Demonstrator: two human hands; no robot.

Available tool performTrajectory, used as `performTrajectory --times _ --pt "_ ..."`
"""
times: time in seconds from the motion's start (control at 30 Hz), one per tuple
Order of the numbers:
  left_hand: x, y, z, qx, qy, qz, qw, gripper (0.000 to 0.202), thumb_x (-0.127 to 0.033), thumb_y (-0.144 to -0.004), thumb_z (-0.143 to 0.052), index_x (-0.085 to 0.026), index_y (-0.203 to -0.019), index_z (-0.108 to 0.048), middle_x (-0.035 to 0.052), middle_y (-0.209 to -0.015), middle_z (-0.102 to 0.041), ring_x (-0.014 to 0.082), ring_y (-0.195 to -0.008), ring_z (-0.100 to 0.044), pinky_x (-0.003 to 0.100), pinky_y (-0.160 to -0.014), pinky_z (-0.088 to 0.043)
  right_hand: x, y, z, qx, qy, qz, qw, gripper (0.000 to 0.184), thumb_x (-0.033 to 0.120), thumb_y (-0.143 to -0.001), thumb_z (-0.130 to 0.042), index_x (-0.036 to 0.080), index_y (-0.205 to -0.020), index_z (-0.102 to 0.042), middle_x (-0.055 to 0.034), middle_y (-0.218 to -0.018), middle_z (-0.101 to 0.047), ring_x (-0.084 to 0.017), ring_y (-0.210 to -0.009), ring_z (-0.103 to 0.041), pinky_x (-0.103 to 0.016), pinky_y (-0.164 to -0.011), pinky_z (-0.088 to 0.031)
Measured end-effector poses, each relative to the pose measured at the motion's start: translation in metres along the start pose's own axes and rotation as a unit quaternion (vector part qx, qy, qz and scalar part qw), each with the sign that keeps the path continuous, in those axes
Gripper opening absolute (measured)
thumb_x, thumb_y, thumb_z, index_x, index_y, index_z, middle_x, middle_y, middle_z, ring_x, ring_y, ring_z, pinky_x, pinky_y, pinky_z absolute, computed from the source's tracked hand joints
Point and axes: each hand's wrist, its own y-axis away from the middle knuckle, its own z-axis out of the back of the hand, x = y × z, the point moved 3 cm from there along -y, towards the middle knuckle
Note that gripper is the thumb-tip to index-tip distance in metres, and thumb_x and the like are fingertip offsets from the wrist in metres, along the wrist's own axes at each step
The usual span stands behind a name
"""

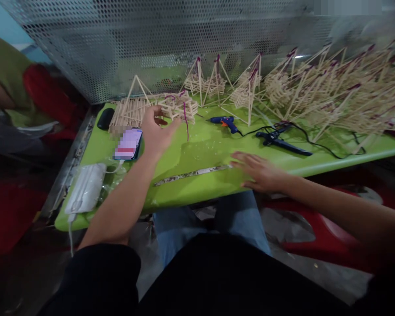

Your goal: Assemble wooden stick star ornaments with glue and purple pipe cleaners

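My left hand [159,131] is over the table with thumb and fingers apart, nothing seen in its grasp. Just beyond it lies a small basket-like piece of stacked wooden sticks [180,107] with a purple cord hanging off it; whether my fingertips touch it I cannot tell. Slightly blurred, my right hand [258,172] stretches its fingers low over the table's front part. Its fingertips are at the right end of a thin, speckled flat strip [193,174]; contact is unclear. Behind my left hand, a bundle of loose wooden sticks [126,112] lies on the table.
A blue glue gun [228,123], a black clamp-like tool [279,142] and a cable occupy the green table's [213,188] middle right. Many stick frames [332,92] crowd the back right. A phone [129,144], white power bank [86,188] and black mouse [105,118] sit left.
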Motion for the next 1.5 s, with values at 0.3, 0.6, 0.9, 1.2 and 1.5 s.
performTrajectory --times 0.3,0.6,0.9,1.2,1.5 --pt "-0.002 -0.011 0.012 -0.016 0.035 0.022 0.999 0.09 -0.09 -0.075 -0.106 -0.029 -0.129 -0.068 0.0084 -0.12 -0.078 0.0238 -0.094 -0.075 0.039 -0.076 -0.061 0.017 -0.192 -0.054 0.07 -0.065 -0.018 0.995 0.095 0.075 -0.127 -0.041 0.019 -0.202 -0.033 -0.0165 -0.21 -0.023 -0.043 -0.198 -0.024 -0.065 -0.163 -0.025" --pt "0.009 -0.012 0.005 -0.004 0.072 0.047 0.996 0.089 -0.092 -0.071 -0.106 -0.03 -0.12 -0.066 0.0045 -0.111 -0.071 0.0209 -0.088 -0.07 0.036 -0.071 -0.055 0.001 -0.026 -0.019 0.023 -0.007 -0.192 0.981 0.089 0.064 -0.127 -0.037 0.014 -0.201 -0.034 -0.0216 -0.206 -0.037 -0.044 -0.194 -0.038 -0.068 -0.157 -0.039" --pt "0.0 -0.008 0.003 -0.003 0.077 0.04 0.996 0.088 -0.089 -0.069 -0.108 -0.029 -0.119 -0.068 0.0055 -0.112 -0.072 0.0218 -0.088 -0.07 0.038 -0.071 -0.057 0.047 0.228 -0.046 0.002 0.087 -0.618 0.781 0.064 0.061 -0.116 -0.049 0.014 -0.108 -0.092 -0.0322 -0.106 -0.088 -0.05 -0.093 -0.089 -0.064 -0.083 -0.07" --pt "-0.003 -0.004 0.004 0.006 0.03 0.043 0.999 0.09 -0.099 -0.073 -0.1 -0.031 -0.124 -0.068 0.0063 -0.113 -0.073 0.0224 -0.088 -0.071 0.039 -0.072 -0.059 0.031 0.093 -0.028 -0.182 0.082 -0.438 0.877 0.049 0.051 -0.122 -0.051 0.022 -0.137 -0.088 -0.0236 -0.155 -0.086 -0.046 -0.15 -0.079 -0.074 -0.142 -0.05" --pt "-0.002 -0.009 0.014 0.004 0.018 0.036 0.999 0.091 -0.097 -0.073 -0.099 -0.032 -0.127 -0.065 0.006 -0.116 -0.074 0.0222 -0.089 -0.071 0.04 -0.073 -0.058 -0.028 -0.082 -0.02 0.01 -0.043 -0.223 0.974 0.108 0.08 -0.123 -0.04 0.0 -0.196 -0.036 -0.0323 -0.207 -0.025 -0.052 -0.196 -0.027 -0.074 -0.159 -0.03"
